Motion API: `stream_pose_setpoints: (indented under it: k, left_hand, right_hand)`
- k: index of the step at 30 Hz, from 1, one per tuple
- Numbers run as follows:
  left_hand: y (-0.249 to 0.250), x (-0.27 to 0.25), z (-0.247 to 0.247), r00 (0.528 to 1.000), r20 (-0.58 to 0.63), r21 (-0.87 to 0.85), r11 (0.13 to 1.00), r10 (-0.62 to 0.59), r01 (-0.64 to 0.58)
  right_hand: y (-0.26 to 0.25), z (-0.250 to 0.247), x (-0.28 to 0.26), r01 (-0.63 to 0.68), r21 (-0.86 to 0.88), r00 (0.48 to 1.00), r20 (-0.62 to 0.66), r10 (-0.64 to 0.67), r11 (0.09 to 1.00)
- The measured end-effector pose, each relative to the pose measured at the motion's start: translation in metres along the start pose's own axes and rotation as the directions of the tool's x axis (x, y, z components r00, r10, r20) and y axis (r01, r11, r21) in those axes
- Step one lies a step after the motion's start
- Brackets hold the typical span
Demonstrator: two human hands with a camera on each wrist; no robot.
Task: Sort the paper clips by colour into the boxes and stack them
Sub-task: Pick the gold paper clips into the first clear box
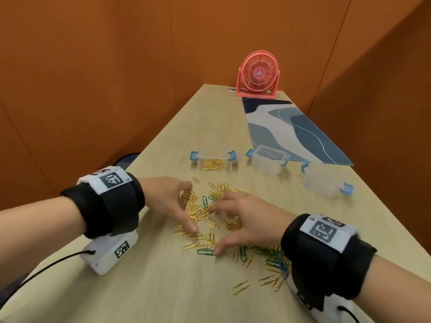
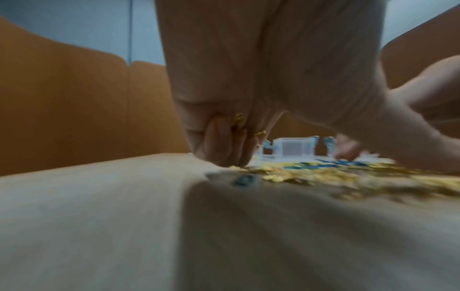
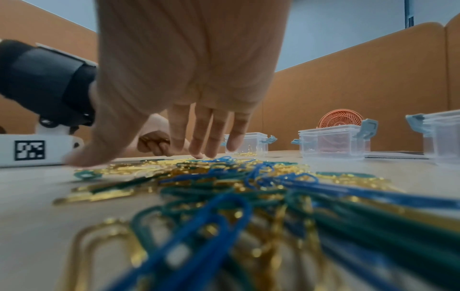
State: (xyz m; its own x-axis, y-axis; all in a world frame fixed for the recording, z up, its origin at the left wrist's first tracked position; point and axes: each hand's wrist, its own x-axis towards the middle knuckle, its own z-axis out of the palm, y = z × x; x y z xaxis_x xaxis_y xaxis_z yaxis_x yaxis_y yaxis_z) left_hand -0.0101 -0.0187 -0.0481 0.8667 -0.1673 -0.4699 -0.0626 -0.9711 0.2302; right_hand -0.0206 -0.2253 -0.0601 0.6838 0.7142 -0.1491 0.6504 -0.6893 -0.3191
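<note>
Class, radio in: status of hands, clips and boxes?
Left hand gripping gold clips; right hand open over mixed pile. Gold-clip box started. Nothing blocking.

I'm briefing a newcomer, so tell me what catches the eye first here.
The scatter of gold, green and blue paper clips on the near table, with the left hand and right hand working in it. Beyond them stand three clear boxes; the leftmost box holds gold clips. A pink fan stands at the far end.

left wrist view: paper clips (image 2: 323,175) on surface smeared by blur | right hand (image 1: 245,220) covered part of pile | nearest clips (image 3: 199,246) out of focus | third box (image 3: 440,135) cut off at edge
</note>
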Motion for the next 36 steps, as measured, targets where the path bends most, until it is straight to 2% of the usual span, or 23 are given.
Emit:
stream_pose_setpoints:
  k: [2, 4, 8, 14, 17, 20, 23, 25, 26, 27, 28, 29, 30, 31, 33, 34, 36]
  left_hand:
    - [-0.003, 0.001, 0.010, 0.998, 0.007, 0.068, 0.996, 0.055, -0.055]
    - [-0.004, -0.001, 0.017, 0.992, -0.055, 0.079, 0.991, 0.112, -0.108]
    - [-0.001, -0.005, 0.017, 0.963, -0.200, -0.016, 0.982, 0.181, -0.188]
    - [0.000, -0.003, 0.020, 0.937, -0.267, -0.114, 0.958, 0.225, -0.263]
    - [0.002, -0.005, 0.021, 0.933, -0.252, -0.045, 0.960, 0.258, -0.277]
    - [0.005, -0.008, 0.026, 0.940, -0.191, 0.121, 0.957, 0.283, -0.264]
    - [0.011, -0.009, 0.028, 0.953, -0.148, 0.234, 0.945, 0.265, -0.227]
    - [0.014, -0.009, 0.023, 0.956, -0.182, 0.151, 0.967, 0.231, -0.205]
    - [0.016, -0.008, 0.020, 0.962, -0.204, 0.015, 0.983, 0.183, -0.184]
    - [0.017, -0.007, 0.016, 0.973, -0.208, -0.211, 0.966, 0.104, -0.149]
    - [0.018, -0.007, 0.012, 0.983, -0.183, -0.474, 0.874, 0.020, -0.106]
    - [0.019, -0.007, 0.008, 0.991, -0.132, -0.692, 0.719, -0.039, -0.063]
    - [0.019, -0.007, 0.004, 0.995, -0.085, -0.835, 0.548, -0.058, -0.040]
    - [0.018, -0.006, 0.000, 0.997, -0.057, -0.915, 0.403, -0.054, -0.031]
    - [0.019, -0.005, -0.007, 0.999, -0.043, -0.977, 0.208, -0.021, -0.038]
    - [0.018, -0.004, -0.010, 0.999, -0.043, -0.989, 0.142, -0.020, -0.040]
    - [0.017, -0.001, -0.013, 0.999, -0.030, -0.997, 0.075, -0.034, -0.027]
  right_hand:
    - [0.000, 0.001, 0.000, 0.011, -0.048, 0.998, 0.057, -0.009, 0.999]
    - [0.001, 0.001, 0.001, 0.017, -0.055, 0.998, 0.064, -0.014, 0.998]
    - [-0.003, -0.001, 0.003, -0.005, 0.027, 1.000, 0.010, 0.005, 1.000]
    - [-0.002, 0.002, 0.003, -0.028, 0.127, 0.999, -0.024, 0.032, 0.992]
    - [-0.002, 0.004, 0.003, -0.043, 0.131, 0.999, -0.004, 0.044, 0.990]
    - [-0.004, 0.004, 0.001, -0.044, 0.096, 0.999, 0.014, 0.043, 0.994]
    - [-0.003, 0.001, 0.000, -0.097, 0.049, 0.988, -0.117, 0.102, 0.994]
    - [0.002, 0.000, 0.000, -0.208, -0.007, 0.952, -0.233, 0.200, 0.978]
    - [0.004, 0.000, 0.000, -0.274, -0.027, 0.934, -0.246, 0.259, 0.961]
    - [0.007, 0.000, 0.000, -0.333, -0.042, 0.922, -0.222, 0.317, 0.942]
    - [0.009, 0.001, 0.000, -0.369, -0.045, 0.917, -0.178, 0.356, 0.928]
    - [0.010, 0.001, 0.001, -0.377, -0.039, 0.920, -0.135, 0.369, 0.925]
    - [0.010, 0.001, 0.001, -0.361, -0.031, 0.928, -0.112, 0.355, 0.932]
    - [0.009, 0.001, 0.002, -0.331, -0.019, 0.938, -0.112, 0.327, 0.943]
    - [0.006, 0.001, 0.001, -0.276, 0.017, 0.952, -0.132, 0.276, 0.961]
    - [0.005, 0.001, 0.000, -0.263, 0.045, 0.953, -0.145, 0.267, 0.964]
    - [0.006, 0.001, 0.001, -0.257, 0.113, 0.940, -0.201, 0.275, 0.960]
